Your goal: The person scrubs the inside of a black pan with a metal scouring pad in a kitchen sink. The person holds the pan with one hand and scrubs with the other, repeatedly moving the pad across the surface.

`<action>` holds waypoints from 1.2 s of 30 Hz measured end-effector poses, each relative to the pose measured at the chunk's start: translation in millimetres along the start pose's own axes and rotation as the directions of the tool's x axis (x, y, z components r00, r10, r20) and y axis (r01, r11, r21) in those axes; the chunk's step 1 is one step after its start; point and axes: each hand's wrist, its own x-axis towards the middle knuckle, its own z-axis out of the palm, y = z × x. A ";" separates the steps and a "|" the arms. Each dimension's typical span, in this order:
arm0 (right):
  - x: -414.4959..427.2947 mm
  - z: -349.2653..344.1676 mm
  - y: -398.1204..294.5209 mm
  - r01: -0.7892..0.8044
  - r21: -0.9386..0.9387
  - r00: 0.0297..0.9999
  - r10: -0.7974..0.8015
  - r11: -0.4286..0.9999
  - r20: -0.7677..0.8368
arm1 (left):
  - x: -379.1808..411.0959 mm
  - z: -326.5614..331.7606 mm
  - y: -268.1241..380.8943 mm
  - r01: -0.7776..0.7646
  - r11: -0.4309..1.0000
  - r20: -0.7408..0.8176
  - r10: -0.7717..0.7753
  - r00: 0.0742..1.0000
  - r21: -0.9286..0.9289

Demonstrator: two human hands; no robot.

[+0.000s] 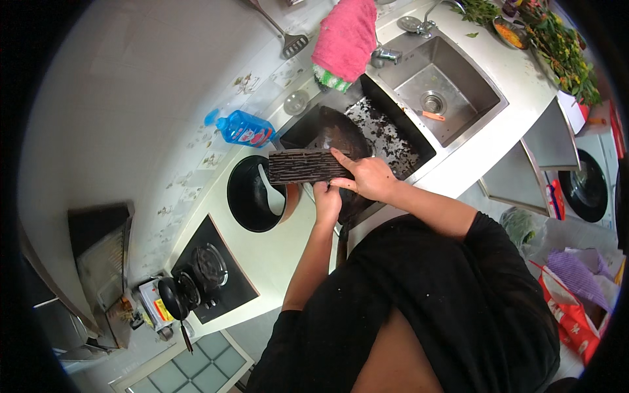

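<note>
A dark rectangular panel with a ridged, slotted face (308, 167) is held up over the left sink basin. My left hand (328, 201) grips it at the lower edge near its right end. My right hand (371, 174) clasps that same end, index finger along the top edge and thumb below. Beneath, a large dark wok (339, 130) lies tilted in the left basin, its handle (342, 245) sticking out towards me. Dark flakes and residue (388, 137) cover much of the basin floor. The panel and my hands hide part of the wok.
Left of the basin stand a black pot (245, 196) with a white ladle-like utensil (271, 194) and a blue detergent bottle (245, 128). A pink towel (346, 39) hangs behind. An orange-handled peeler or knife (432, 116) lies in the right basin (471, 105). A gas hob (211, 270) is further left.
</note>
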 end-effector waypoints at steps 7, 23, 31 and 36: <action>1.2 1.8 0.1 0.060 -0.003 0.998 -0.060 0.998 -0.003 | 18.9 -8.9 0.0 0.027 0.992 -0.012 -0.026 1.000 0.121; 4.4 -2.7 -5.5 0.058 -0.057 0.997 -0.055 0.997 0.047 | 18.3 3.9 9.0 0.102 0.984 -0.047 -0.110 0.993 -0.144; 10.6 4.3 -8.8 0.021 -0.064 0.999 -0.019 0.998 0.028 | 20.2 2.7 2.8 0.106 0.988 -0.105 -0.118 0.987 -0.111; 19.6 -3.2 -14.5 -0.058 -0.087 0.998 0.059 0.994 0.008 | 17.5 7.6 6.8 0.011 0.997 -0.122 -0.020 0.992 -0.078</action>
